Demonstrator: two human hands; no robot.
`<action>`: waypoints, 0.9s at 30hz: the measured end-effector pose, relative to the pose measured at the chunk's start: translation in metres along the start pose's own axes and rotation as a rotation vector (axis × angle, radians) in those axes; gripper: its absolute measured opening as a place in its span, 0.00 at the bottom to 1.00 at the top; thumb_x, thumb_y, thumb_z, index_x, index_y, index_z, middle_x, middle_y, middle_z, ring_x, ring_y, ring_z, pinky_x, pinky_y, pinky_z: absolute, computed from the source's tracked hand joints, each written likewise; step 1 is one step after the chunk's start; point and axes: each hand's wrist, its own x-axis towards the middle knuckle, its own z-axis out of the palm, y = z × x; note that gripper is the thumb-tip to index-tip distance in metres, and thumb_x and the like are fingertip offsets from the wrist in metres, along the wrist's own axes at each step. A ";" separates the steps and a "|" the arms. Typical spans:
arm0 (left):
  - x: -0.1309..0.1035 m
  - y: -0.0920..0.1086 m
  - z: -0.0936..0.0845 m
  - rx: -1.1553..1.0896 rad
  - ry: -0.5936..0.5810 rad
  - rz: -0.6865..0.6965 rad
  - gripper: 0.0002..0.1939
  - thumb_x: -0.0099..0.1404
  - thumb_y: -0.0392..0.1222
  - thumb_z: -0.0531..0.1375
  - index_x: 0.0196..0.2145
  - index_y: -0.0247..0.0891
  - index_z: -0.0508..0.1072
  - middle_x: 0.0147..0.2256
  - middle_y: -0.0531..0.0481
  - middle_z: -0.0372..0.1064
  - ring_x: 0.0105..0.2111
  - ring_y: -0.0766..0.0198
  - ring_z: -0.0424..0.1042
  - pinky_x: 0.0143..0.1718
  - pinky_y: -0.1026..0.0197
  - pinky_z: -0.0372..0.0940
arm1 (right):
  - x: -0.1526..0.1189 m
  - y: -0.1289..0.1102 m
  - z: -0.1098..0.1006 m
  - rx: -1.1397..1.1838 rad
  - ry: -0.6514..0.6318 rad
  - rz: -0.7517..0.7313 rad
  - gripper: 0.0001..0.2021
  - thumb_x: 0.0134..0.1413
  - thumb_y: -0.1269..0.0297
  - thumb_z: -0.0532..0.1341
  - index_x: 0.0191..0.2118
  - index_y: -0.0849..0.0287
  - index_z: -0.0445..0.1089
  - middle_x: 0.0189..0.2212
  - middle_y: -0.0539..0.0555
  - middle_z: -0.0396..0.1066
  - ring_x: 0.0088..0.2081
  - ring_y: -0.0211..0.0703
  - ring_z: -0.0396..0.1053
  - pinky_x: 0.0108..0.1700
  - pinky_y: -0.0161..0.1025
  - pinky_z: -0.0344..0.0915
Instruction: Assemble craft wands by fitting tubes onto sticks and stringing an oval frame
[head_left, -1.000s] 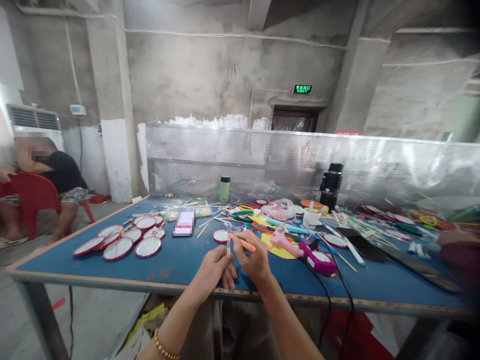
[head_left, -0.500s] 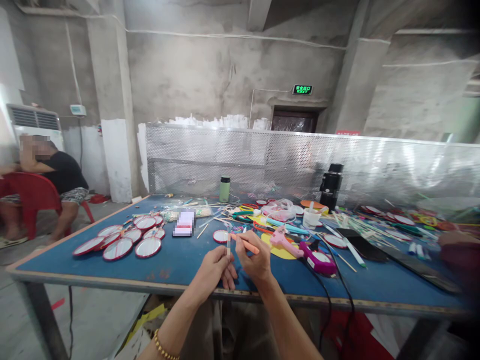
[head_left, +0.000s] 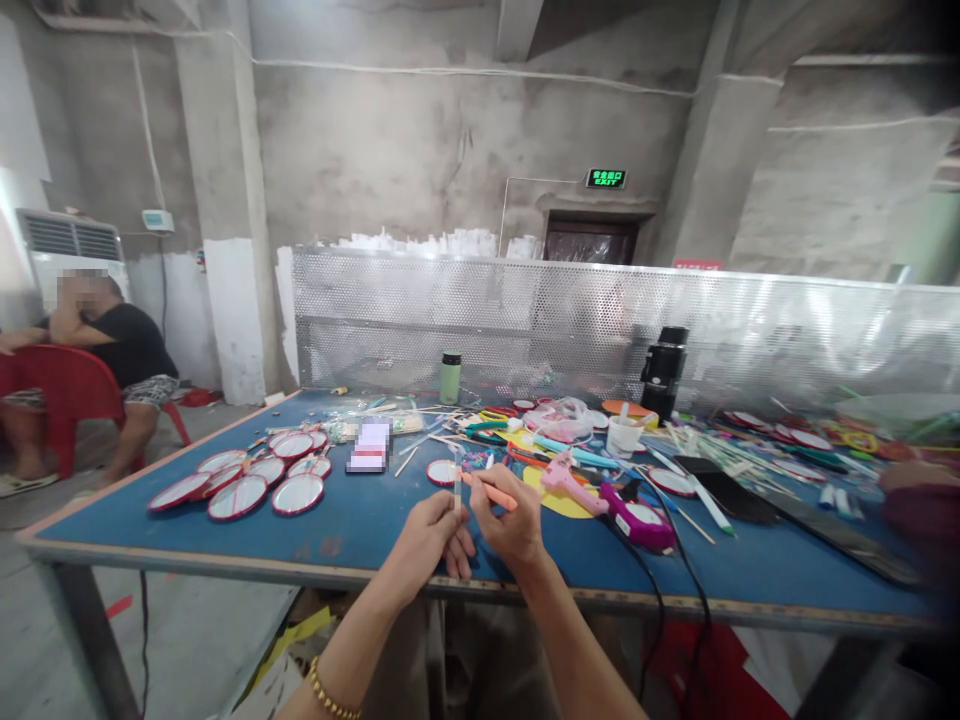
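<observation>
My left hand (head_left: 433, 535) is closed on a narrow pale strip (head_left: 457, 492), which stands upright between the thumb and fingers near the table's front edge. In my right hand (head_left: 511, 518) is an orange marker pen (head_left: 498, 495), gripped like a writing tool. Its tip points left and meets or almost meets the strip; the exact contact is too small to tell. Just behind the hands lies a round white disc with a red rim (head_left: 440, 472). A yellow sheet (head_left: 559, 500) is beside my right hand, partly under a pink glue gun (head_left: 571, 482).
Several red-rimmed discs (head_left: 238, 497) are piled on the left of the blue table (head_left: 345, 540). A phone (head_left: 369, 447), a green bottle (head_left: 449, 380), a white cup (head_left: 623, 437), a purple device (head_left: 637, 520) with cables and a black flask (head_left: 664, 372) stand around. A person (head_left: 127, 340) sits far left.
My hands keep almost the same pose, with the pen tip slightly lower along the strip. The seated person's arm at the far left has shifted a little.
</observation>
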 end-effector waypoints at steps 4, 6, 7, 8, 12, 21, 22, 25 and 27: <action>0.000 0.000 0.000 -0.003 0.000 0.003 0.13 0.63 0.50 0.55 0.29 0.38 0.62 0.20 0.51 0.72 0.13 0.66 0.70 0.12 0.69 0.58 | -0.001 -0.001 0.000 0.004 -0.009 0.004 0.06 0.55 0.74 0.57 0.30 0.58 0.68 0.23 0.49 0.67 0.25 0.36 0.64 0.30 0.34 0.61; 0.000 0.001 0.000 -0.002 0.001 0.003 0.13 0.63 0.51 0.56 0.29 0.38 0.62 0.20 0.51 0.72 0.13 0.66 0.70 0.12 0.69 0.58 | -0.001 -0.001 0.000 0.009 -0.014 0.006 0.06 0.55 0.74 0.57 0.30 0.58 0.68 0.23 0.49 0.67 0.25 0.36 0.64 0.29 0.34 0.61; 0.000 0.001 0.000 -0.002 0.002 0.003 0.14 0.62 0.51 0.56 0.29 0.38 0.62 0.21 0.51 0.72 0.13 0.66 0.70 0.12 0.69 0.58 | -0.002 0.000 0.000 0.012 -0.016 0.007 0.06 0.54 0.74 0.57 0.30 0.58 0.68 0.23 0.49 0.67 0.25 0.36 0.64 0.29 0.34 0.61; 0.000 0.002 0.000 -0.002 0.003 0.003 0.14 0.62 0.51 0.56 0.29 0.38 0.62 0.21 0.50 0.72 0.13 0.66 0.70 0.12 0.69 0.58 | -0.002 0.000 0.000 0.016 -0.019 0.007 0.06 0.54 0.74 0.57 0.30 0.58 0.69 0.23 0.49 0.68 0.25 0.36 0.65 0.29 0.34 0.61; -0.001 0.002 0.000 -0.005 0.001 -0.003 0.14 0.62 0.52 0.56 0.29 0.38 0.62 0.20 0.51 0.72 0.13 0.66 0.70 0.12 0.69 0.58 | -0.004 0.001 0.000 0.036 -0.035 0.008 0.06 0.55 0.73 0.57 0.31 0.57 0.69 0.25 0.50 0.69 0.26 0.37 0.66 0.29 0.34 0.62; -0.001 0.004 0.001 0.000 0.001 -0.002 0.15 0.61 0.53 0.56 0.29 0.38 0.62 0.20 0.52 0.72 0.13 0.66 0.70 0.12 0.69 0.59 | -0.005 0.002 0.000 0.044 -0.058 0.011 0.06 0.55 0.73 0.57 0.30 0.58 0.69 0.24 0.49 0.68 0.25 0.35 0.65 0.28 0.33 0.62; -0.001 0.004 0.001 0.001 -0.001 -0.003 0.15 0.61 0.53 0.56 0.29 0.38 0.62 0.20 0.52 0.72 0.13 0.66 0.70 0.12 0.69 0.59 | -0.005 0.002 0.000 0.042 -0.055 0.012 0.06 0.55 0.73 0.57 0.30 0.58 0.69 0.24 0.49 0.68 0.24 0.35 0.65 0.28 0.34 0.61; -0.001 0.004 0.001 0.003 -0.003 -0.006 0.14 0.62 0.52 0.56 0.29 0.38 0.61 0.20 0.52 0.72 0.13 0.65 0.71 0.12 0.69 0.59 | -0.004 0.001 0.000 0.038 -0.044 0.014 0.06 0.55 0.73 0.57 0.31 0.58 0.69 0.24 0.49 0.68 0.25 0.36 0.65 0.29 0.34 0.61; -0.001 0.004 0.001 0.006 -0.001 -0.006 0.14 0.62 0.52 0.56 0.29 0.38 0.61 0.20 0.52 0.72 0.13 0.66 0.71 0.12 0.69 0.58 | -0.003 0.000 0.000 0.035 -0.030 0.012 0.06 0.55 0.73 0.57 0.30 0.58 0.69 0.24 0.49 0.68 0.25 0.36 0.65 0.29 0.34 0.62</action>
